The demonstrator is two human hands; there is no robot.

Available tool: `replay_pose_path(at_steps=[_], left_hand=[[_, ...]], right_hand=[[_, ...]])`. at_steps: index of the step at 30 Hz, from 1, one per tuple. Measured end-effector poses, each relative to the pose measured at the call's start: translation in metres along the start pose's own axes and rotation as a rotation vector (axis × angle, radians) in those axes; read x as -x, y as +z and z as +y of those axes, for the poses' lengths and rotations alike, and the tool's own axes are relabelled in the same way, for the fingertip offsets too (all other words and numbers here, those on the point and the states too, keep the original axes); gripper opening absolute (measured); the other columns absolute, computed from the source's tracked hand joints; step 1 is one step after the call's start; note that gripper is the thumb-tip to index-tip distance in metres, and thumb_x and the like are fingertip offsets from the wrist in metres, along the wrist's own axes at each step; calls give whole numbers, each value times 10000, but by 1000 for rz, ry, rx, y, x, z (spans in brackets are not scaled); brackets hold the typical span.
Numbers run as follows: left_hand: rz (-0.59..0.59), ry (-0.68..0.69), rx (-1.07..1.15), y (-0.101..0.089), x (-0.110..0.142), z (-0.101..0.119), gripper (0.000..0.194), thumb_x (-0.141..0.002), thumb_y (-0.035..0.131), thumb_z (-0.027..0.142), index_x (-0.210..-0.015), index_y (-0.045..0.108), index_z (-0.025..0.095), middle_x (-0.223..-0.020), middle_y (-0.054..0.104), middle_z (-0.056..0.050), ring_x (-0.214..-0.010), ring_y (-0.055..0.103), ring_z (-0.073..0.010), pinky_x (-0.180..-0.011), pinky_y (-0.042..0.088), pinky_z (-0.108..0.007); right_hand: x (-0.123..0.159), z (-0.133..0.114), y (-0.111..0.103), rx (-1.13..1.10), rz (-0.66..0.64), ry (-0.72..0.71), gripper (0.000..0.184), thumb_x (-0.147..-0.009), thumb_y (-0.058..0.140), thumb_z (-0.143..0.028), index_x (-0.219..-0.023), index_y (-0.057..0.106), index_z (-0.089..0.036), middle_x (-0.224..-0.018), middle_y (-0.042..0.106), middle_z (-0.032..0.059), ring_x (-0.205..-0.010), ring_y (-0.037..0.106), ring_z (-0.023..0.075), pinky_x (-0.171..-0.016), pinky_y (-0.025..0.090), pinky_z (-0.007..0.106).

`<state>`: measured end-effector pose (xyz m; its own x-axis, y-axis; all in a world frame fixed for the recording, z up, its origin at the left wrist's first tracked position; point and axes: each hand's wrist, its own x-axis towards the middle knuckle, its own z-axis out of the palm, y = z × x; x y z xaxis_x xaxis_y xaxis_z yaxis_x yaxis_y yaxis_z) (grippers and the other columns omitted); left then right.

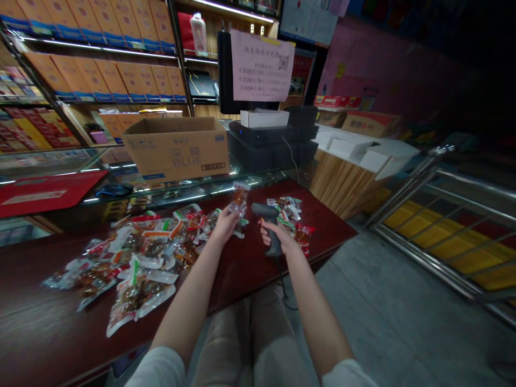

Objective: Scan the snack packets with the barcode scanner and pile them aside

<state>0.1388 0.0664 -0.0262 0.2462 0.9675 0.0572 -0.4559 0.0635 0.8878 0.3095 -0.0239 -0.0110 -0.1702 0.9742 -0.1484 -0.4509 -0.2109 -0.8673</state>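
My left hand is closed on a small clear snack packet, held upright above the dark red counter. My right hand grips the handle of a grey barcode scanner, whose head points left toward the packet. A large heap of similar snack packets lies on the counter to the left of my left arm. A smaller group of packets lies just beyond my right hand.
An open cardboard box stands on the glass display case behind the counter. A black register with a white box sits at the back centre. Shelves of orange boxes line the left wall. A metal railing runs on the right.
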Motion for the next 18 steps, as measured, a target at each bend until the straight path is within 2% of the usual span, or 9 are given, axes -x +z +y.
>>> replay_pose_path(at_steps=[3, 6, 9, 11, 13, 15, 18], left_hand=[[5, -9, 41, -3, 0, 1, 467, -641, 728, 200, -1093, 622, 156, -1039, 708, -75, -1001, 685, -175, -948, 499, -324], [8, -6, 36, -4, 0, -1, 577, -711, 685, 203, -1270, 541, 218, -1178, 660, -72, -983, 695, -177, -928, 525, -369], [41, 19, -100, -5, -2, -5, 569, -796, 614, 249, -1351, 492, 258, -1252, 617, -76, -977, 686, -182, -887, 546, -396], [87, 140, -307, -6, -5, -6, 440, -798, 601, 233, -1238, 603, 221, -1211, 635, -82, -1030, 651, -194, -928, 525, -392], [127, 327, -536, -10, -7, -5, 290, -759, 611, 171, -1032, 703, 196, -1116, 657, -77, -1074, 613, -206, -998, 480, -396], [134, 488, -696, -13, -8, -2, 213, -725, 619, 125, -893, 729, 195, -1031, 649, -67, -1066, 601, -208, -1029, 452, -402], [103, 603, -771, -17, -8, 1, 204, -721, 667, 157, -911, 725, 203, -1040, 610, -60, -1049, 599, -205, -1012, 456, -404]], right_hand=[[-8, 4, -7, -35, -95, 25, 442, -666, 762, -447, -946, 564, -169, -564, 470, -94, -403, 375, 44, -410, 297, 186], [-12, 9, -10, -34, -127, 18, 429, -673, 752, -430, -959, 565, -172, -579, 481, -84, -418, 398, 54, -417, 303, 194], [-11, 12, -13, -61, -137, -1, 378, -688, 732, -402, -942, 568, -175, -574, 476, -82, -411, 380, 55, -408, 290, 196], [-10, 13, -16, -99, -140, -17, 348, -702, 711, -391, -935, 565, -178, -571, 471, -82, -409, 374, 55, -406, 285, 194], [-11, 14, -20, -133, -146, -31, 331, -718, 686, -387, -943, 562, -179, -566, 466, -82, -405, 371, 57, -401, 281, 193], [-13, 16, -24, -155, -151, -45, 318, -736, 663, -385, -954, 555, -179, -556, 460, -82, -397, 367, 61, -393, 275, 195], [-17, 19, -29, -170, -149, -61, 294, -761, 646, -371, -955, 547, -174, -554, 472, -76, -392, 376, 65, -389, 280, 201]])
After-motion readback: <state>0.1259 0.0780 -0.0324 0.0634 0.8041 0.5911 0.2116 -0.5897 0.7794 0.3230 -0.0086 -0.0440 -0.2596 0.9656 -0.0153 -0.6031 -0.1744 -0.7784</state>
